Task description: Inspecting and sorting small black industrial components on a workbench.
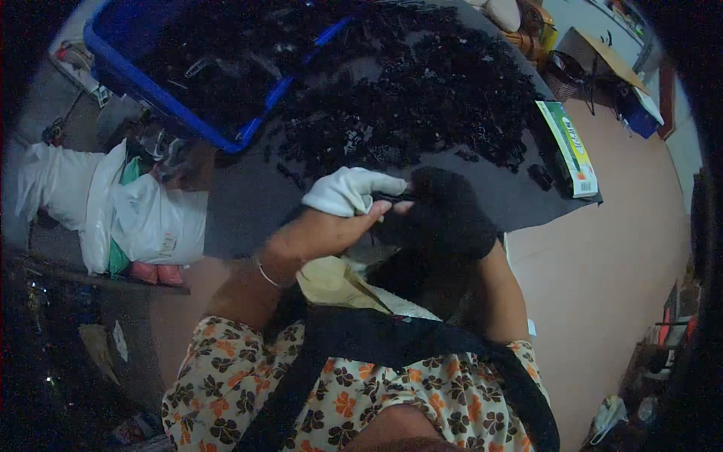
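Currently, left grip: pinching small black piece.
Right grip: dark-covered, just beside; too obscure to judge wide or narrow.
Black parts: heaped beyond both grips.

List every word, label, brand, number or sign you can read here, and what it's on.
Yellow, green and white box: large printed lettering, wording not copied here.
White plastic bag: small printed mark, too blurred to read.
I can make out no other text.
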Tool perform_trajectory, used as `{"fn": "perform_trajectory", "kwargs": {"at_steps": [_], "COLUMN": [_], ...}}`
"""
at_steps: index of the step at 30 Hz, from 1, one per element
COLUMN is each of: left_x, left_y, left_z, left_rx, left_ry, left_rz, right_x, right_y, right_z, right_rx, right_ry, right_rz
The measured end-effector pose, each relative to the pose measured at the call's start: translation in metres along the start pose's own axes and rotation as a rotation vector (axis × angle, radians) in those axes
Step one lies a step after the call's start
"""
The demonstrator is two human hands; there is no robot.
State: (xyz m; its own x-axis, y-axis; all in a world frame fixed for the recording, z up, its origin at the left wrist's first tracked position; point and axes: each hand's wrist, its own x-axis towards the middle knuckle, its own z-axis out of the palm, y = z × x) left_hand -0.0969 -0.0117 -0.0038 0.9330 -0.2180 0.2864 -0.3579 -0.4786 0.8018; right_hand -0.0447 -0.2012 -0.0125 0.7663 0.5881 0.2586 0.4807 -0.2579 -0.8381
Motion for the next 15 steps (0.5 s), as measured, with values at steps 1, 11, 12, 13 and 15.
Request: {"fn": "perform_trajectory", "kwargs": {"at_steps": [1,11,12,13,15], "left_x": [0.006,0.134,0.143,0.147,0.152], "left_y": [0.004,-0.081,-0.083,-0.085,-0.086], "left_z": [-0.007,-0.064,-0.060,-0.058,-0.054], "left_rx": [-0.022,0.841,0.850,0.858,0.868], "left_ry": [-0.126,0.055,-0.037,-0.127,-0.128], "left_rz": [-0.027,0.298,0.200,0.101,0.105], "right_x": [-0.001,0.004,0.003,0.004,0.012], "right_y": [-0.003,0.027,0.031,0.031,0.022], "right_z": [-0.006,-0.023,-0.019,-0.016,-0.010], "right_rx": [0.073,-0.452,-0.526,-0.595,-0.656], "right_ry": [-0.123,0.170,0.237,0.301,0.293], "right_rz": [0.103,0.188,-0.040,-0.272,-0.302]}}
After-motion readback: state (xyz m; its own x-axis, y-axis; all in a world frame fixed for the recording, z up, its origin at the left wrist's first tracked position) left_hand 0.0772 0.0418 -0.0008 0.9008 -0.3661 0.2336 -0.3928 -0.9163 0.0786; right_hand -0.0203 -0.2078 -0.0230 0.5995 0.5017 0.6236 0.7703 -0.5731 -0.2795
